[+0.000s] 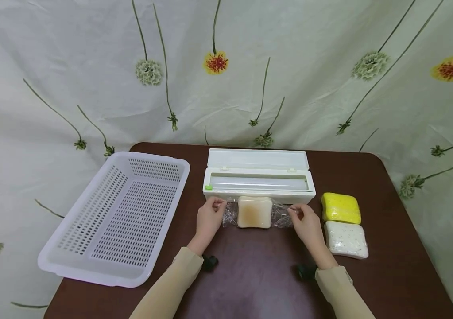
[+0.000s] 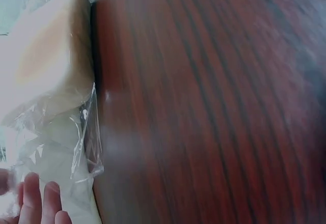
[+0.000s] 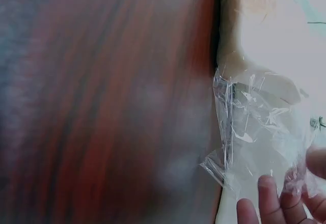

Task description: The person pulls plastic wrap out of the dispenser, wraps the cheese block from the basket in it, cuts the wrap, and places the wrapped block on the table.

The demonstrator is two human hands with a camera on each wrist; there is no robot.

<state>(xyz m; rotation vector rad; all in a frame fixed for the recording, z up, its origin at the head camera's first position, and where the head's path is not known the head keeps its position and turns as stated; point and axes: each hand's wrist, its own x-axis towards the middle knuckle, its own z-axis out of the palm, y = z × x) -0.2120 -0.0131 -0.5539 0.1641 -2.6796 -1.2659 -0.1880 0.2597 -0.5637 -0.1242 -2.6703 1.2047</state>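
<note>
A slice of bread [image 1: 254, 212], pale with a browned middle, lies wrapped in clear cling film [image 3: 254, 122] in front of the film dispenser. Film sticks out in loose, crinkled tails on both sides. My left hand [image 1: 209, 218] pinches the left tail between thumb and fingers. On the other side my right hand [image 1: 307, 223] pinches the right tail, gathered at the fingertips in the right wrist view. Directly behind the bread stands the white cling film dispenser [image 1: 226, 195], its lid [image 1: 258, 159] raised and a roll [image 1: 258, 182] inside.
At the left stands a white perforated plastic basket [image 1: 170, 212]. To the right of my right hand lie a yellow film-wrapped slice [image 1: 341, 208] and a white speckled wrapped slice [image 1: 346, 239]. A flowered curtain [image 1: 226, 106] hangs behind the brown table [image 1: 246, 274].
</note>
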